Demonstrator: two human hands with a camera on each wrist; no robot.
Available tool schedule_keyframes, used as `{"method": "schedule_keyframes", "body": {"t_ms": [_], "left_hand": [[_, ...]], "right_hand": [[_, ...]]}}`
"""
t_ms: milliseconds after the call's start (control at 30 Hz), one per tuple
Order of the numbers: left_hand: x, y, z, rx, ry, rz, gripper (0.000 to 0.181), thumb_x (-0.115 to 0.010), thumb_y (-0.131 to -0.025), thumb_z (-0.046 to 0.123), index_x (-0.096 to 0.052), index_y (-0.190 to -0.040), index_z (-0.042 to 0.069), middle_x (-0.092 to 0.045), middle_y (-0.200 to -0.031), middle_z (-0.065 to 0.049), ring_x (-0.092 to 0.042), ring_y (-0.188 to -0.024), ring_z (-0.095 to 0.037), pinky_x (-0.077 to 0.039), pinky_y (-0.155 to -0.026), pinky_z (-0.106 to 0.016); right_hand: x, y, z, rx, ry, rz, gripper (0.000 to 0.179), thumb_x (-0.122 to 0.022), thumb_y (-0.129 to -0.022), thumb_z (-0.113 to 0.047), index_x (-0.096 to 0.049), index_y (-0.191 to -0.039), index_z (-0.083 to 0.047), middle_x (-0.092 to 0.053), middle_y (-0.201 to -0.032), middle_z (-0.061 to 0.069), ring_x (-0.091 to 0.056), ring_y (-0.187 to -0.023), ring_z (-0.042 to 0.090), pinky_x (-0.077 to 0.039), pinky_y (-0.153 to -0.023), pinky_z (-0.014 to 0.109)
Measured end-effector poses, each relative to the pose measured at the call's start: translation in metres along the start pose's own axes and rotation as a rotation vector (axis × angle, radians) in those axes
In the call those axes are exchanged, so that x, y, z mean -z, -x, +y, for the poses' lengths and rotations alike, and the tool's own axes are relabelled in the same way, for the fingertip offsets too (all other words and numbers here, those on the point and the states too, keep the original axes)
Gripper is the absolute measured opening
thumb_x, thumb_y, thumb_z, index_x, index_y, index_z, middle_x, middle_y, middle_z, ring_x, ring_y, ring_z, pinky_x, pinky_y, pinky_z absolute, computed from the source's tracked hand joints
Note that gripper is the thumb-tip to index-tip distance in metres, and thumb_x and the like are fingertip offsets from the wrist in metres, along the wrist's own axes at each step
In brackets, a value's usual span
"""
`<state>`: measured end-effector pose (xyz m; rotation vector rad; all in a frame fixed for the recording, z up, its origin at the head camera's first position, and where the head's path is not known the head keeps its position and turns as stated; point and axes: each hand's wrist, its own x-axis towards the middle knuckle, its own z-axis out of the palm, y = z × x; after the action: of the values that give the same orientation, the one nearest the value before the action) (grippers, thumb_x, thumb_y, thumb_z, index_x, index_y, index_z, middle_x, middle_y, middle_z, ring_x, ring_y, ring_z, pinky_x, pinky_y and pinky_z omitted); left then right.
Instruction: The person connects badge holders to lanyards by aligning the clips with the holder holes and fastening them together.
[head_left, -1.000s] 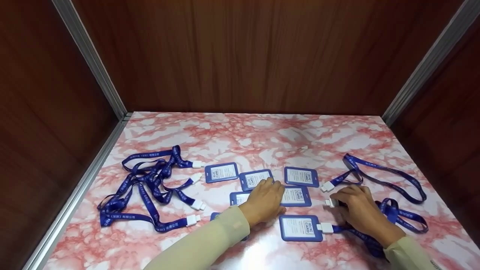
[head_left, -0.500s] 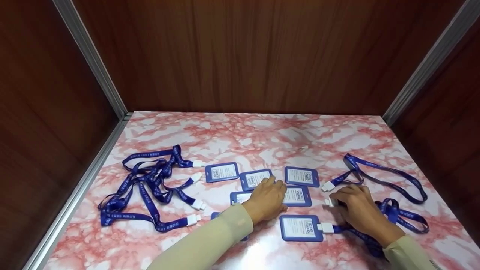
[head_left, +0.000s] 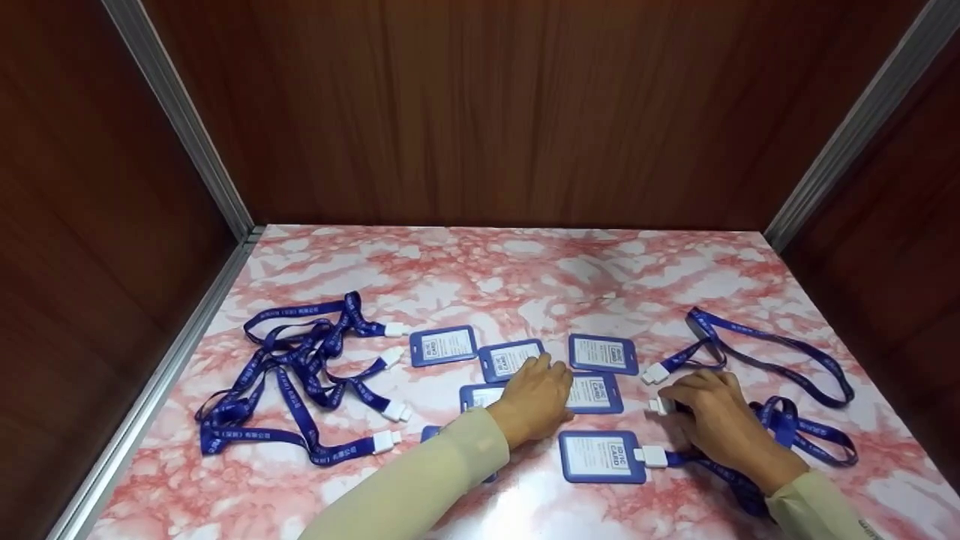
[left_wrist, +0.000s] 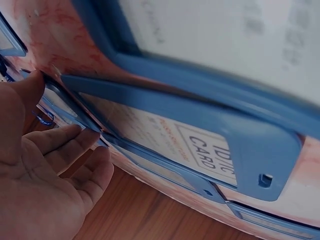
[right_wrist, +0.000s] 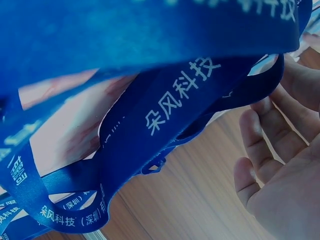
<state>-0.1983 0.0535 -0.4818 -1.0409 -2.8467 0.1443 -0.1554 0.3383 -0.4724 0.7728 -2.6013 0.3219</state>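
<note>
My left hand [head_left: 534, 399] reaches over the middle group of blue ID card holders, its thumb and fingertips at the left end of one card holder [head_left: 594, 393]. In the left wrist view, thumb and fingers sit on either side of a holder's end. My right hand [head_left: 721, 421] pinches a blue lanyard by its white clip [head_left: 660, 406], just right of that holder and apart from it. Blue strap [right_wrist: 175, 95] with white lettering loops beside the fingers in the right wrist view. Below, another card holder [head_left: 602, 457] is joined to a lanyard's white clip [head_left: 650, 456].
Tangled blue lanyards [head_left: 300, 367] lie at the left, their white clips pointing right. More card holders [head_left: 442, 346] lie mid-table, one partly under the left sleeve. A loose lanyard [head_left: 772, 352] lies at the right. Dark wooden panels [head_left: 510, 112] enclose the marbled table [head_left: 525, 262].
My left hand and sleeve have shifted slightly to the right over the card holders. The right hand stays in place with the lanyard clip.
</note>
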Motion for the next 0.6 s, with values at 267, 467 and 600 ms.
{"method": "schedule_keyframes", "body": {"t_ms": [267,467,600], "left_hand": [[-0.0011,-0.0007,-0.0019,-0.039,-0.051,0.011,0.053,-0.069,-0.093,0.053,-0.066,-0.127,0.013,-0.063,-0.116,0.004,-0.053,-0.108,-0.018,-0.044,-0.091,-0.03],[0.0005,0.0006,-0.0022,-0.063,-0.036,0.003,0.048,-0.069,-0.093,0.05,-0.067,-0.123,0.013,-0.062,-0.113,0.003,-0.056,-0.105,-0.016,-0.045,-0.09,-0.028],[0.0009,0.0011,-0.0013,-0.064,-0.01,-0.01,0.048,-0.07,-0.094,0.047,-0.066,-0.126,0.011,-0.062,-0.115,0.002,-0.057,-0.106,-0.016,-0.047,-0.093,-0.029]], "right_hand": [[-0.0005,-0.0004,-0.0011,-0.018,0.004,-0.028,0.04,-0.09,-0.065,0.005,-0.079,-0.102,-0.009,-0.075,-0.099,0.006,-0.062,-0.098,0.028,-0.034,-0.088,0.053],[-0.0008,-0.0011,-0.0027,-0.025,-0.009,-0.044,0.041,-0.09,-0.066,0.006,-0.079,-0.102,-0.01,-0.076,-0.101,0.005,-0.062,-0.098,0.027,-0.033,-0.089,0.051],[-0.0012,-0.0024,-0.0032,-0.025,-0.012,-0.041,0.042,-0.09,-0.065,0.007,-0.08,-0.102,-0.01,-0.076,-0.1,0.004,-0.063,-0.098,0.026,-0.033,-0.087,0.051]]}}
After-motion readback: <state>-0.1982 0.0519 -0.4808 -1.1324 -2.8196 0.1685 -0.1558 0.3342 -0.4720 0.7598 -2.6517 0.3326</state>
